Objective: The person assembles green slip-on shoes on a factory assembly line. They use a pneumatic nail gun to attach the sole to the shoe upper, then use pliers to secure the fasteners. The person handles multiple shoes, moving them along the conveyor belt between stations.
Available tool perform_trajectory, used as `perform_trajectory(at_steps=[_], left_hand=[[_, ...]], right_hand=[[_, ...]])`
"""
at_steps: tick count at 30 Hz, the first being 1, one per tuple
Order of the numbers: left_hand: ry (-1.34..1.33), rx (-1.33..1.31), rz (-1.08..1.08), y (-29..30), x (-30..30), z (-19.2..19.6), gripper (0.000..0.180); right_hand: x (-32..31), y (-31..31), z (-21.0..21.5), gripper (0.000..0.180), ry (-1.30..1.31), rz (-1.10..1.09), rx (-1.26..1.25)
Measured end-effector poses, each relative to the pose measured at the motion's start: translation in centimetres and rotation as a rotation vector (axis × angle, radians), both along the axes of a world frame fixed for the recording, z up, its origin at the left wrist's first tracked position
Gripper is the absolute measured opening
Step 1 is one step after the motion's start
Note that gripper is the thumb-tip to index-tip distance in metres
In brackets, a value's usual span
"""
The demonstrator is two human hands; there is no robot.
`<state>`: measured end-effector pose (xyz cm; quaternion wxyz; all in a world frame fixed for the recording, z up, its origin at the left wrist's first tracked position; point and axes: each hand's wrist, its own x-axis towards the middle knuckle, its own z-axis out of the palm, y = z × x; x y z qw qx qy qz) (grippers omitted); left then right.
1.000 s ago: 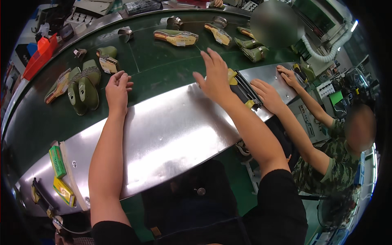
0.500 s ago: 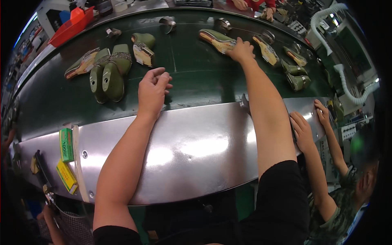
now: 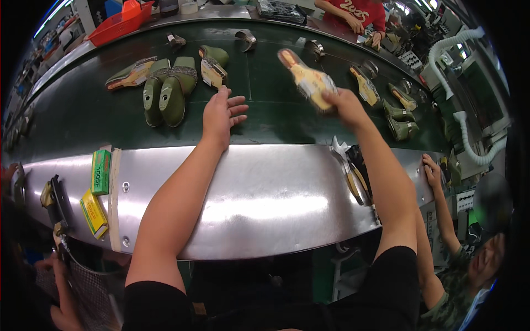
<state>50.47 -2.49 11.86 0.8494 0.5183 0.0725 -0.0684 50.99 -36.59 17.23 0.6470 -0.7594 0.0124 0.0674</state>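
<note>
My right hand (image 3: 349, 106) grips a shoe last (image 3: 302, 77) by one end, raised above the dark green belt. Its tan underside shows, slightly blurred. Over the belt, my left hand (image 3: 220, 117) is open and empty, fingers spread. Close beyond its fingertips lies a green shoe last (image 3: 214, 67) with a tan sole. Farther left, two green lasts (image 3: 172, 96) lie side by side, next to another last (image 3: 131, 74) turned on its side. Right of my right hand are more lasts, one with its tan sole showing (image 3: 365, 87) and green ones (image 3: 402, 118).
Pliers (image 3: 349, 172) lie on the steel ledge (image 3: 265, 220) by my right forearm. A green box (image 3: 101, 172) and a yellow box (image 3: 94, 214) are at its left. Curved metal bands (image 3: 246, 39) dot the belt's far side. A co-worker's hand (image 3: 432, 171) rests at right; a red bin (image 3: 118, 26) stands far left.
My right hand has lifted the shoe last off the belt and drawn it nearer, its tan underside now turned into view. My left hand's fingers have spread. The pliers have come into fuller view.
</note>
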Motion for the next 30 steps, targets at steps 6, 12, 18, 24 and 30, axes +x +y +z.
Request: perform_trajectory(at_steps=[6, 12, 18, 24, 30], left_hand=[[-0.145, -0.209, -0.400, -0.5, -0.6, -0.1, 0.072], [-0.450, 0.141, -0.753, -1.7, -2.3, 1.1, 0.083], [-0.430, 0.341, -0.778, -2.3, -2.9, 1.2, 0.064], [-0.486, 0.439, -0.757, -3.8, -2.9, 1.9, 0.054], [-0.505, 0.501, -0.688, -2.6, -2.5, 0.5, 0.053]], right_hand=[[-7.9, 6.0, -0.2, 0.040, -0.921, 0.409, -0.899], [-7.9, 9.7, -0.7, 0.046, -1.165, 0.426, -1.088], [2.0, 3.8, 0.5, 0.074, -0.852, 0.254, -1.219], [17.2, -9.9, -4.1, 0.049, -0.399, -0.412, -1.157], [24.2, -6.1, -10.1, 0.063, -0.332, -0.559, -1.026]])
